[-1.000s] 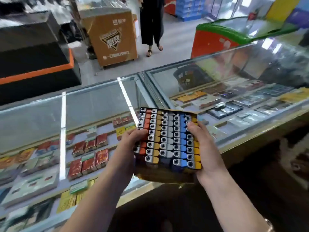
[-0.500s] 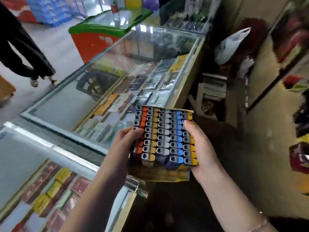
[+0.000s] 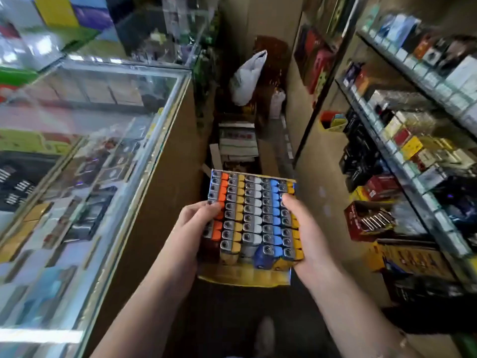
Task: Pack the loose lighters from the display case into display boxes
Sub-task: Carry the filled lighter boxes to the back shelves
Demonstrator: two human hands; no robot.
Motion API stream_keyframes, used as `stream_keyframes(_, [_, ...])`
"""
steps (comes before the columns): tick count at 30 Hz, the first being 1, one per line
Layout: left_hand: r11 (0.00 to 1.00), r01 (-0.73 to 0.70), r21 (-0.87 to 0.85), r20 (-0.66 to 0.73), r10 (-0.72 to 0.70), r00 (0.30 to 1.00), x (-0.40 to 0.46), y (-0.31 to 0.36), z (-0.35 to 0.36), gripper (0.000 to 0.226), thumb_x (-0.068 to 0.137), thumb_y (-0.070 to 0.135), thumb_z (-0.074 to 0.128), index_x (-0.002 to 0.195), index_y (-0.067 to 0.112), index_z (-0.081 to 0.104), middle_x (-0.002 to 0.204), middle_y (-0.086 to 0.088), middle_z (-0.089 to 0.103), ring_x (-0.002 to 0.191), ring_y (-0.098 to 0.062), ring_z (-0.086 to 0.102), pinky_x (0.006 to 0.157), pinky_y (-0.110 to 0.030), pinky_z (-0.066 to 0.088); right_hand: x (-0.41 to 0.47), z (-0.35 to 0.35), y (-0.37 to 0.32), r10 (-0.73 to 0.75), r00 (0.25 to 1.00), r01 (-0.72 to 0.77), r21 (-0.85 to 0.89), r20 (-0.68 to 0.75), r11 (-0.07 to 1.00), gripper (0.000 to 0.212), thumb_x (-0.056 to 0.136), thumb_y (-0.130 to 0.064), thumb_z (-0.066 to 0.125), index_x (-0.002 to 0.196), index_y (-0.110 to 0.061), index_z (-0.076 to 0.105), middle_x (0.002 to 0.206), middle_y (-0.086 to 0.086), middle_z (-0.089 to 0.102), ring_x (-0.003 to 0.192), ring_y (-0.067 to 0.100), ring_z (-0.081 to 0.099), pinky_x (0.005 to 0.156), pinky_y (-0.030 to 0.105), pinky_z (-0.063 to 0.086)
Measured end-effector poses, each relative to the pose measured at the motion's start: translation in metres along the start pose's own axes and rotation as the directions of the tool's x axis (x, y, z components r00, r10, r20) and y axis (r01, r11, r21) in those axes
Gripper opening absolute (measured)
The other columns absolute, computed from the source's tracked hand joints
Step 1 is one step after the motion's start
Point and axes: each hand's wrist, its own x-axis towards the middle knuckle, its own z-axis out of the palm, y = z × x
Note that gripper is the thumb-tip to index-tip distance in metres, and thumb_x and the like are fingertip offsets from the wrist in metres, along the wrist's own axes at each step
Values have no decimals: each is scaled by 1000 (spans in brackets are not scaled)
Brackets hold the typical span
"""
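A yellow display box (image 3: 245, 277) packed with rows of lighters (image 3: 254, 215), orange, yellow, white and blue, is held in front of me over the aisle. My left hand (image 3: 191, 228) grips its left side, fingers curled over the orange row. My right hand (image 3: 307, 236) grips its right side, thumb lying on the yellow-edged row. The glass display case (image 3: 108, 140) stands to my left, apart from the box.
Shelves (image 3: 413, 156) with cigarette packs and boxes line the right side. A red box of items (image 3: 366, 223) sits on a lower shelf. Cartons (image 3: 237, 143) and a white plastic bag (image 3: 245, 78) block the far end of the narrow aisle.
My view has swung right, from the glass counter to the aisle behind it. Both hands still hold the filled box in the same grip.
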Motion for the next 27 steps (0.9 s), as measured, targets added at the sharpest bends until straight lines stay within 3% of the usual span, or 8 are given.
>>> stream_keyframes(4, [999,49,1,77,-49,996,60,4,72,30,76,39,67,103,27,60,98,-7,72,91,-27,69,86,-53,51,39,-51,-56,-31,998,31,6,-58,999,37,83,-46,60,114,-27,64,100,3,73,89,23,70,65,33,56])
stream_keyframes(10, [999,44,10,126,-45,991,135,12,162,35,80,36,64,110,20,55,94,-6,73,87,-24,70,79,-42,54,98,-105,-122,-67,985,67,-6,-161,998,33,82,-47,60,105,-25,69,96,1,74,87,22,71,75,37,53])
stream_keyframes(14, [993,108,49,153,-114,982,181,18,185,38,79,40,66,110,23,54,96,-6,72,89,-26,69,87,-47,51,138,-121,-143,-72,981,75,13,-179,997,30,83,-44,60,104,-25,69,98,3,73,88,23,70,79,41,53])
stream_keyframes(19, [985,148,89,144,-160,977,258,33,200,40,76,40,68,110,22,55,98,-6,72,91,-26,69,91,-50,49,201,-123,-167,-63,976,73,41,-206,996,28,84,-42,59,104,-24,68,96,3,73,86,22,71,72,37,53])
stream_keyframes(27, [973,130,193,241,-175,954,399,98,223,39,74,42,69,107,27,54,92,-3,73,87,-25,70,87,-50,50,322,-97,-232,-95,953,126,92,-289,988,30,87,-42,55,105,-22,68,96,4,73,84,21,71,67,33,53])
